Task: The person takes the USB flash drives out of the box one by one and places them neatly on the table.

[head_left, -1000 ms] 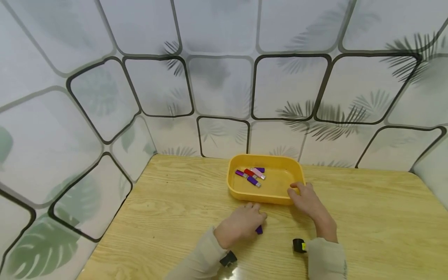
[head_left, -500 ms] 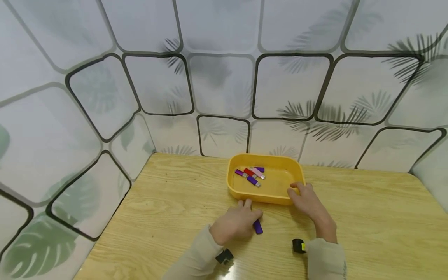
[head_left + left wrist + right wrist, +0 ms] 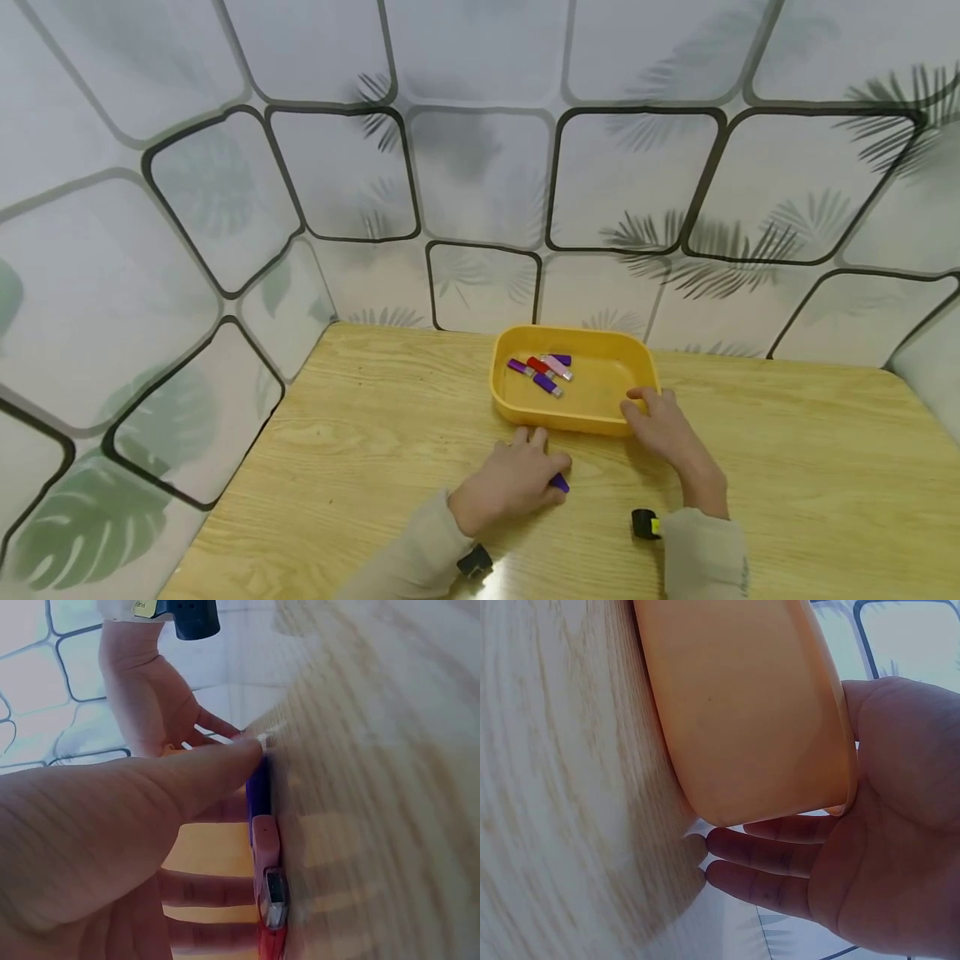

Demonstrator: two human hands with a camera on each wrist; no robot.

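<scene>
My left hand (image 3: 512, 478) is palm-down on the table before the yellow tray (image 3: 562, 418), with a purple USB stick (image 3: 559, 482) between thumb and index finger. In the left wrist view, the thumb of that hand (image 3: 112, 832) touches one end of the purple stick (image 3: 259, 787). A pink stick (image 3: 265, 838) and a red one (image 3: 271, 945) lie in line with it, by the other fingers. My right hand (image 3: 670, 433) grips the tray's near right corner; the right wrist view has this hand (image 3: 900, 787) at the rim, fingers along the outer wall (image 3: 742, 712).
Several USB sticks lie at the left inside the tray, among them a red one (image 3: 537, 366) and a pink one (image 3: 557, 367). A patterned wall covering (image 3: 480, 183) stands behind the wooden table (image 3: 375, 400).
The purple stick has turned, and less of it shows beside my left hand, whose thumb has come nearer to it. My right hand has stayed on the tray. The head view has shifted slightly.
</scene>
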